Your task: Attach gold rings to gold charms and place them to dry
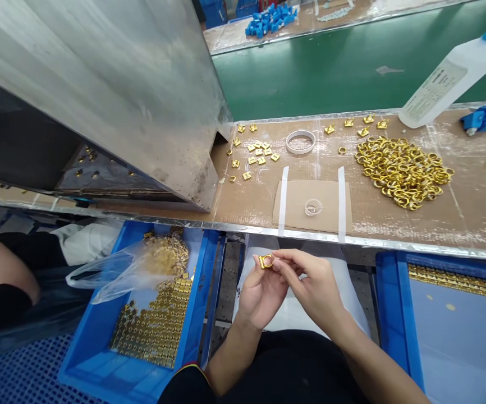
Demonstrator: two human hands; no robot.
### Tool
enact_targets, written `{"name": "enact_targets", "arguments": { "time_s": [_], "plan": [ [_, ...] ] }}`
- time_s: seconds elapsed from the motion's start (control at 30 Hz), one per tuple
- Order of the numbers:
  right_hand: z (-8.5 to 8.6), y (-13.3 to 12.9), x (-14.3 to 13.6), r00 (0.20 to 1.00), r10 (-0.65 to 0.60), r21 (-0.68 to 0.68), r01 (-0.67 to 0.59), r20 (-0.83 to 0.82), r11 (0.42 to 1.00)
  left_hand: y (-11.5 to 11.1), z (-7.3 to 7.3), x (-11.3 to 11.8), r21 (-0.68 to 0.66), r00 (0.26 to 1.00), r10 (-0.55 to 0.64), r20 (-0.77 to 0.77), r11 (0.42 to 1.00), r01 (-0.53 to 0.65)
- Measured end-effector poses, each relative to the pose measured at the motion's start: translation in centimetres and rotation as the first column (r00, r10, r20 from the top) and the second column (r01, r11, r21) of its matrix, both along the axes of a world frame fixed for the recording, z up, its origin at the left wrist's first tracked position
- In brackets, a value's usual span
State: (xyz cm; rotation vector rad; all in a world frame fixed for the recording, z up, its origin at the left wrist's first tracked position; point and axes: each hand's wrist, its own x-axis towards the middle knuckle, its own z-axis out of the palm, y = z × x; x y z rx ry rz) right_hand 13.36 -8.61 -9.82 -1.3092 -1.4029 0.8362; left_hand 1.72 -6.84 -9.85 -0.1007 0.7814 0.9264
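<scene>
Over my lap, in front of the bench edge, both hands meet at a small gold ring-shaped piece [265, 261] with a flat block on one side. My left hand [260, 297] pinches the block side between thumb and finger. The thumb and forefinger of my right hand [310, 275] close on the ring's other side. On the bench just ahead lies a taped cardboard pad [293, 219] with a small clear round piece [313, 207] on it. A heap of gold rings [403, 171] is at the right, and several gold square pieces [262, 151] lie scattered to the left.
A blue tray [201, 269] with rows of gold pieces and a plastic bag [120, 272] stands lower left. Another blue tray [398, 314] is at right. A metal housing [175, 112] blocks the left. A white bottle [445, 84] leans behind the heap. Another person's arm [7, 258] shows far left.
</scene>
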Motion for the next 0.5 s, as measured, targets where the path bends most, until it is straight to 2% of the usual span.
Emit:
{"name": "enact_targets", "arguments": {
  "time_s": [0.1,0.27,0.33,0.5],
  "plan": [
    [0.7,0.4,0.7,0.994,0.074,-0.027,-0.076,-0.074,0.997,-0.3,-0.6,-0.4,0.16,0.996,-0.077,-0.037,0.984,0.082],
    [2.5,0.0,1.7,0.961,0.239,-0.023,-0.245,-0.141,0.969,-0.6,-1.3,-1.1,0.453,0.969,-0.248,0.012,0.865,0.216],
    [2.9,-0.4,1.8,0.958,0.264,0.006,-0.265,-0.114,0.964,-0.5,-1.5,-1.5,0.502,0.951,-0.311,-0.006,0.821,0.271],
    [2.9,-1.2,1.6,0.962,0.263,0.104,-0.255,-0.077,0.961,-0.3,-1.8,-2.3,0.567,0.925,-0.377,-0.051,0.751,0.337]
  ]
}}
